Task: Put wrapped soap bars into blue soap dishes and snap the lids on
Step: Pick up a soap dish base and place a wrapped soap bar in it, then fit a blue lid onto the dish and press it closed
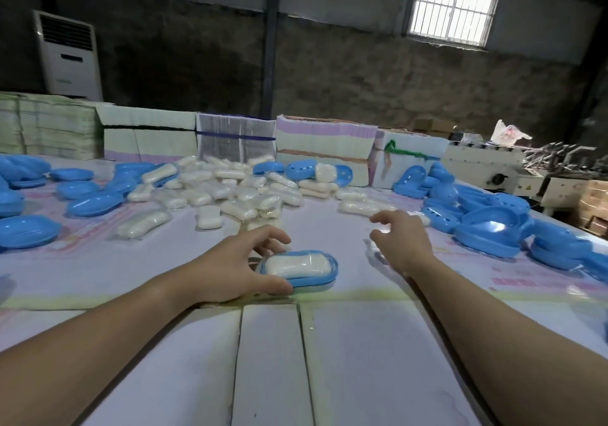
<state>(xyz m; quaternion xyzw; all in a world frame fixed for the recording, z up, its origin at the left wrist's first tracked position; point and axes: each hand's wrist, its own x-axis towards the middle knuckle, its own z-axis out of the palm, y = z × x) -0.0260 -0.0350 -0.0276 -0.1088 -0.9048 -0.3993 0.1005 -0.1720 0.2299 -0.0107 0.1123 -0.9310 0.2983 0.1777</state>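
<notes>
Soap dish loaded, lid not yet on.

My left hand (230, 269) gripped the left end of the blue soap dish (297, 272), thumb at its near rim and fingers curled behind it; the dish sat on the bench (362, 343) with a wrapped soap bar (297, 265) lying in it. My right hand (403, 239) hovered to the right, fingers spread and loosely bent, holding nothing. Behind lay a heap of wrapped soap bars (230, 185); blue dish parts (487, 228) were piled at right and others (29, 230) at left.
</notes>
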